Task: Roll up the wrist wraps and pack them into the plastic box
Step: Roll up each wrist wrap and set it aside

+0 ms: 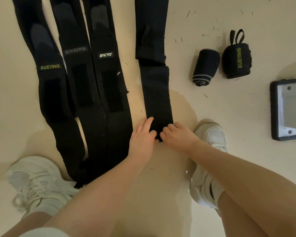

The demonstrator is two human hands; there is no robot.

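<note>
At the near end of a flat black wrist wrap [156, 93], on a pale floor [212, 108], both hands meet. Left hand [142, 135] and right hand [173, 134] have fingers curled onto the strap's end, pinching it to start a roll. A tight, square first fold, with even pressure from both thumbs, should keep the edges aligned. From the grip, the strap runs straight away from the person. Three unrolled wraps [79, 86] lie just left; two rolled wraps [220, 64] sit well right. No plastic box is clearly identifiable.
</note>
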